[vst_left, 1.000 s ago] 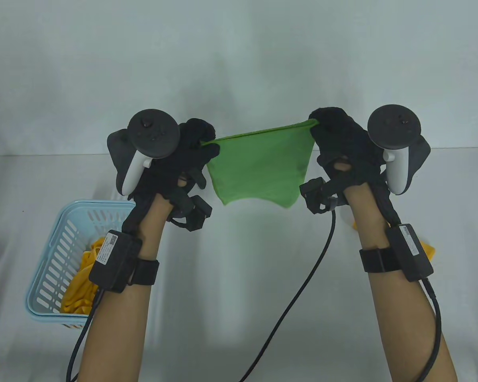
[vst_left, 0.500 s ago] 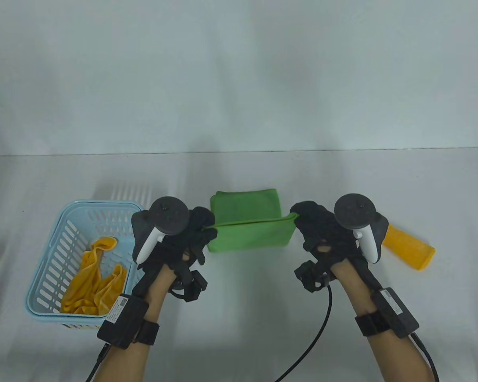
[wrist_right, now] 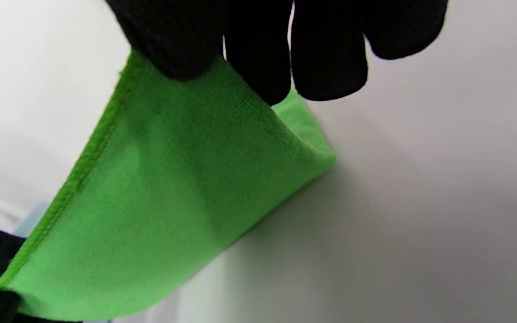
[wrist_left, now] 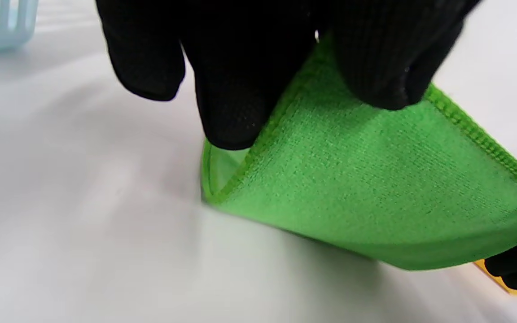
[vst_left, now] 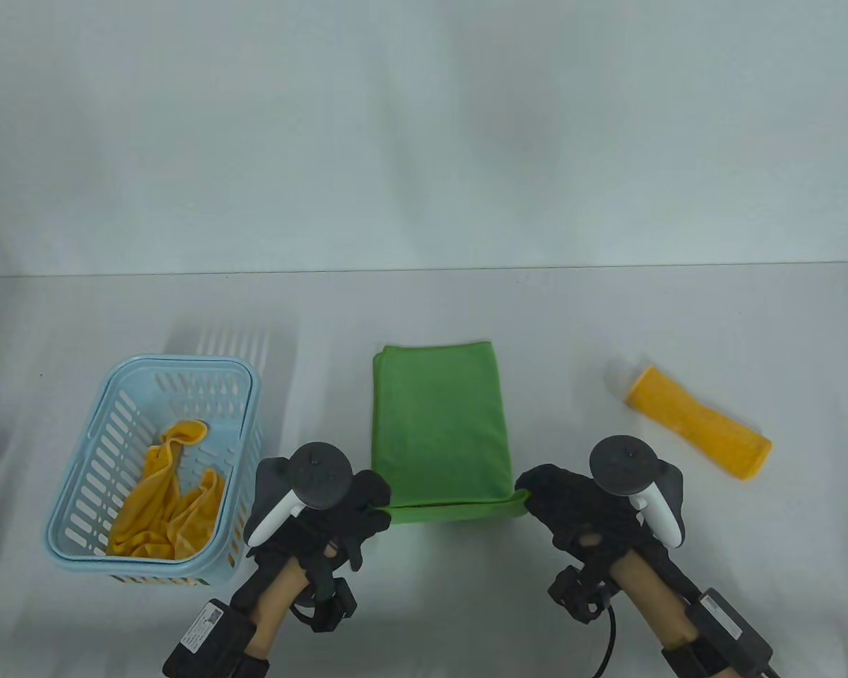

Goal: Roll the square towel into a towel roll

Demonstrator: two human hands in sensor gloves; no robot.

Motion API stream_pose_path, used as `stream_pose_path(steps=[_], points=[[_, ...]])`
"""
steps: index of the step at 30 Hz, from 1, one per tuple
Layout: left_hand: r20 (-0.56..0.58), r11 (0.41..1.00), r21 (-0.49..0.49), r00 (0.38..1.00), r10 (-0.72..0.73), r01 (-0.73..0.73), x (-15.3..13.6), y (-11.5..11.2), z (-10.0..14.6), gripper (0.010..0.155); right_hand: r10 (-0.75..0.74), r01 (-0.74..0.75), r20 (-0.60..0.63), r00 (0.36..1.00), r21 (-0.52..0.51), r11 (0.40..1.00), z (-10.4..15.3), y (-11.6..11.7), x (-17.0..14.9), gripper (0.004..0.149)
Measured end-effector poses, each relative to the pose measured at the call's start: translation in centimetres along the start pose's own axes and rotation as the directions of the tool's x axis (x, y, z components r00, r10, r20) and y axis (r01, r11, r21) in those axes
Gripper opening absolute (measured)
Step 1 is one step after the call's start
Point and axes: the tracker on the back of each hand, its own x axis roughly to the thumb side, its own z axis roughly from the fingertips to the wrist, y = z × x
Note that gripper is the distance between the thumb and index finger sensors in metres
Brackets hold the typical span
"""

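One green towel (vst_left: 437, 417) flat; left hand (vst_left: 353, 512) and right hand (vst_left: 572, 512) each pinch a near corner. One yellow roll (vst_left: 696, 421) right, one basket (vst_left: 85, 487) left.

White table (vst_left: 424, 325), matte. At centre, lying flat, a green towel (vst_left: 434, 431), near edge lifted off the surface. At nine o'clock of it, standing, a pale blue basket (vst_left: 85, 487). At three o'clock, lying on its side, a yellow towel roll (vst_left: 696, 421).
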Motion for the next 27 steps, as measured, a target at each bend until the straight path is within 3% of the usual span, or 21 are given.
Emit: stream_pose_path(steps=[8,16,27], points=[[0.015,0.973,-0.192,0.992,-0.124,0.124,-0.4,-2.9,-0.5,0.043,0.188,-0.172,-0.044,0.981,0.245,0.954,-0.1,2.4,-0.8,0.039],[0.007,0.911,-0.339,0.968,-0.249,0.237,-0.6,-5.7,-1.8,0.043,0.296,-0.247,-0.092,0.951,0.352,0.903,-1.0,4.7,-2.2,0.04],[-0.121,0.958,-0.245,0.975,-0.185,0.151,-1.9,-4.6,-3.1,0.045,0.2,-0.136,-0.255,0.946,0.249,0.959,-2.6,4.1,-3.7,0.041]])
